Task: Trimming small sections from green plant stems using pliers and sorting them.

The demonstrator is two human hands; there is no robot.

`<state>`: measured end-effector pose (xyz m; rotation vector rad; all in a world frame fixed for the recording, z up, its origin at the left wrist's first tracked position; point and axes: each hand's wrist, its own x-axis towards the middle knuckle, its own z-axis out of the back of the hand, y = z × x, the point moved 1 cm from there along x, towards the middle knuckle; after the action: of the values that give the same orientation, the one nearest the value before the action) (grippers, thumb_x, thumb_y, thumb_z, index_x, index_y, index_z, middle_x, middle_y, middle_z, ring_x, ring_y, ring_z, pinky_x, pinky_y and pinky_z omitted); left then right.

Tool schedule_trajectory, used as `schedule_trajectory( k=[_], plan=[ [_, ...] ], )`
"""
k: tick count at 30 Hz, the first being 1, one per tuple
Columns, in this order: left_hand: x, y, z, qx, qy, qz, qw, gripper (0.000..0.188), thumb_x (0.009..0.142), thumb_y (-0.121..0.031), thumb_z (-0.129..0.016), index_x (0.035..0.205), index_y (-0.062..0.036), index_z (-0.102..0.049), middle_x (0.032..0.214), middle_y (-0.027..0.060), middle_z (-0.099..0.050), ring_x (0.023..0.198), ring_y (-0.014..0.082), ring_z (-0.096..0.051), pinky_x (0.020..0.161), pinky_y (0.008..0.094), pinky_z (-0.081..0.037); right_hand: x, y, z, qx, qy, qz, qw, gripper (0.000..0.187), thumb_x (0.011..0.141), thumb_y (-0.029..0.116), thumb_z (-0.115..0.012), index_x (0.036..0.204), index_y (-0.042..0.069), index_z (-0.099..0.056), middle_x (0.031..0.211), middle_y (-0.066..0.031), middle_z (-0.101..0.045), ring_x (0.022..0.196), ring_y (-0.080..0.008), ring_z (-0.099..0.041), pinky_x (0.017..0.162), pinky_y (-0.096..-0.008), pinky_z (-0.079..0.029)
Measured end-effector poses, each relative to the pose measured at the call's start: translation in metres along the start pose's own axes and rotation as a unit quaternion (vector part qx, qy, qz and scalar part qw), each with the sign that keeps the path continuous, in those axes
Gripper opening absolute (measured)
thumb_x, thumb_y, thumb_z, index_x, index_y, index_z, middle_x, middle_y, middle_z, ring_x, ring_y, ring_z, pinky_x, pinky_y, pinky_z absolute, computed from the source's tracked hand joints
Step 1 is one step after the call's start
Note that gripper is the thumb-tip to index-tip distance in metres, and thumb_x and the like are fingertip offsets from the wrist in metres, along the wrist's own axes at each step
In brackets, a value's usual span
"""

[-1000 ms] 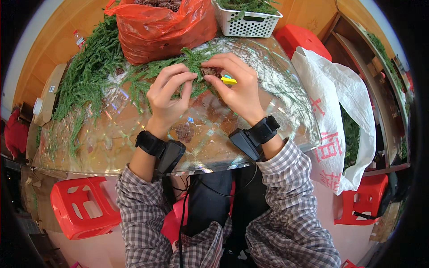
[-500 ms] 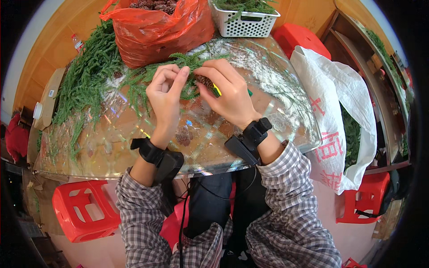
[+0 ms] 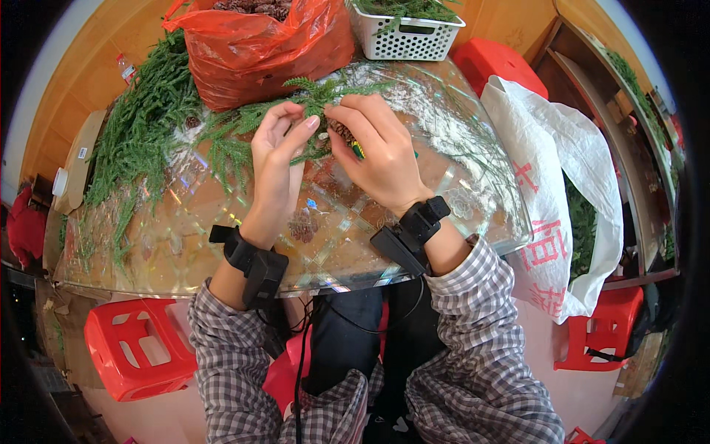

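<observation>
Right hand: closed round pinecone. Left hand: half open, nothing visibly held, beside greenery. Behind: red bag.

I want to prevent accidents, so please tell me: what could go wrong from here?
The pine cone in the right hand might slip, as it seems only pinched. The open red bag, holding more cones, stands close by; a bump might spill it. The black cable hangs loose and could snag.
</observation>
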<state>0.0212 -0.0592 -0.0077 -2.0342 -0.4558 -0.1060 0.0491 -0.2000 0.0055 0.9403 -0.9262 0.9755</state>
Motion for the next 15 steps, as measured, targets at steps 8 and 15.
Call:
schedule_trajectory(
  k=[8,15],
  plan=[
    [-0.002,-0.002,0.004,-0.017,0.054,-0.004,0.998,0.025,0.082,0.002,-0.061,0.103,-0.0056,-0.049,0.104,0.0031,-0.052,0.097,0.0099,-0.05,0.083,0.023,-0.038,0.0,0.001,0.001,-0.012,0.009,0.014,1.0,0.033,0.065,-0.006,-0.068,0.096,0.002,-0.061,0.092,-0.0109,-0.058,0.082,-0.0276,-0.058,0.073,-0.0355,-0.049],
    [-0.005,-0.002,-0.008,0.039,0.047,-0.09,0.994,0.025,0.083,0.0,-0.059,0.106,-0.0037,-0.051,0.104,0.0036,-0.053,0.098,0.0099,-0.051,0.089,0.0244,-0.037,0.0,0.001,0.002,-0.017,0.0,0.009,1.0,0.032,0.065,-0.006,-0.069,0.096,0.002,-0.061,0.093,-0.0108,-0.058,0.082,-0.0278,-0.059,0.073,-0.0354,-0.049]
  ],
)
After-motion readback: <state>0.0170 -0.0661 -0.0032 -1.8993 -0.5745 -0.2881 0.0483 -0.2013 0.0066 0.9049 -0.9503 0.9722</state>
